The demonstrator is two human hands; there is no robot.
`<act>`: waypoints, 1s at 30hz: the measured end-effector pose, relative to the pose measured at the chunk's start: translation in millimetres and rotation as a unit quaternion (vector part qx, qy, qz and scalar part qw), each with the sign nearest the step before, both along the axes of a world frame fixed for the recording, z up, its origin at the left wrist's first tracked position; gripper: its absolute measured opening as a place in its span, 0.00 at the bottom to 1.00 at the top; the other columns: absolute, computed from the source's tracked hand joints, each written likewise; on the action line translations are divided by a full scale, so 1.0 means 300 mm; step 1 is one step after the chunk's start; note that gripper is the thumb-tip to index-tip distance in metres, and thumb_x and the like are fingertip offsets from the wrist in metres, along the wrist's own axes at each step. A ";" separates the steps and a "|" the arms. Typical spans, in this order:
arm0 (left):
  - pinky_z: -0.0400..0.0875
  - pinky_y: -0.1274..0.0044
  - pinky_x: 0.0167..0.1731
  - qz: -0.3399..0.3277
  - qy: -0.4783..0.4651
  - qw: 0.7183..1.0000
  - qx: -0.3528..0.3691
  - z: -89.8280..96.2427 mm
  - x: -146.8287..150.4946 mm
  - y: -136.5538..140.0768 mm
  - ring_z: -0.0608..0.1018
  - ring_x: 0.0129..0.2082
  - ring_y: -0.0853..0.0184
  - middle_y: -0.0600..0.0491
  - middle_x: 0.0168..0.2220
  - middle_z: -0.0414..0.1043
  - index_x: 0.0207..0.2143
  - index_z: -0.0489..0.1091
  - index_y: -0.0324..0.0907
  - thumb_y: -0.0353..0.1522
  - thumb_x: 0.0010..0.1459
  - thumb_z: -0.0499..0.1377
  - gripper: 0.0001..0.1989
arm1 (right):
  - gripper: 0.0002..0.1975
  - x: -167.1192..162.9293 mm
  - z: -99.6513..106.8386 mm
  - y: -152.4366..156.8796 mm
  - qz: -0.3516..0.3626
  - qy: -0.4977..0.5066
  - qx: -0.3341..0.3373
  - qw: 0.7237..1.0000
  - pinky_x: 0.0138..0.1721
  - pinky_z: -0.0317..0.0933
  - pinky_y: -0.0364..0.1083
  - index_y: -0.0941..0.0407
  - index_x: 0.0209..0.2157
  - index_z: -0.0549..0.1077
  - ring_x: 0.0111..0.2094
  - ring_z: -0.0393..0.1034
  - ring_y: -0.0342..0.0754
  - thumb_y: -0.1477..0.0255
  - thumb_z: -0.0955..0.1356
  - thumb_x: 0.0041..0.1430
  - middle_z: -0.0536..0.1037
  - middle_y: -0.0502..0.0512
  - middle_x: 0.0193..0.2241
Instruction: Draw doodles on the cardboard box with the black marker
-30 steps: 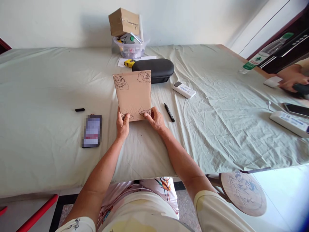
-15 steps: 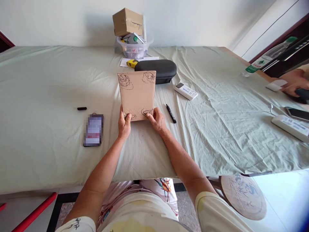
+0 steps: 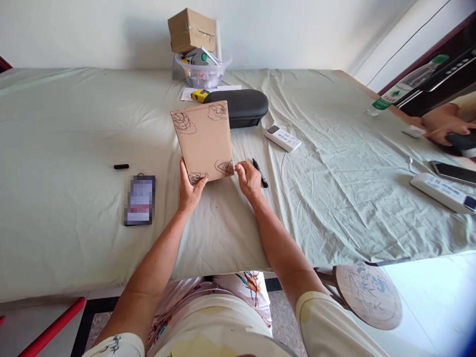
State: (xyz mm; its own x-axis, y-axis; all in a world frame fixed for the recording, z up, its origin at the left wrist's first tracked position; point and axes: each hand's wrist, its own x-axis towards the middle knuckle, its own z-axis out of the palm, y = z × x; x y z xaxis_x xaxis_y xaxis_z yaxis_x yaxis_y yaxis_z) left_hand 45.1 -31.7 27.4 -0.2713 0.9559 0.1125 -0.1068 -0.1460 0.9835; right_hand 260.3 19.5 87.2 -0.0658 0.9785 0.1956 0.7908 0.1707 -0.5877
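My left hand (image 3: 190, 191) grips a brown cardboard piece (image 3: 203, 141) by its lower left corner, thumb on the front face. Black scribbles mark all of its corners, and it stands tilted up, leaning a little to the left. Just off its lower right corner is my right hand (image 3: 249, 179), its fingers curled in; whether anything is inside them I cannot make out. Beside that hand lies a black marker (image 3: 260, 173) on the cloth. The black marker cap (image 3: 121, 166) rests on the left, above a phone (image 3: 140, 201) with a blurred screen.
Behind the cardboard are a black zip case (image 3: 238, 108), a yellow tape measure (image 3: 200, 95) and a plastic basket (image 3: 204, 74) bearing a cardboard box (image 3: 191, 30). A white power bank (image 3: 283, 138) lies right of centre. Another person's hands (image 3: 448, 124) are at the right edge, near a bottle (image 3: 407, 85).
My right hand has let go of the cardboard's lower right corner and moved slightly right, its fingers curling. The cardboard, now only in my left hand, has tilted to the left.
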 end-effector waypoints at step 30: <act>0.53 0.64 0.79 -0.027 0.022 0.999 0.012 -0.045 -0.041 0.028 0.54 0.81 0.55 0.45 0.81 0.44 0.80 0.39 0.51 0.57 0.56 0.71 0.62 | 0.18 0.125 0.029 0.092 -0.061 0.333 -0.062 0.939 0.34 0.68 0.44 0.52 0.51 0.75 0.36 0.73 0.45 0.65 0.65 0.60 0.78 0.55 0.42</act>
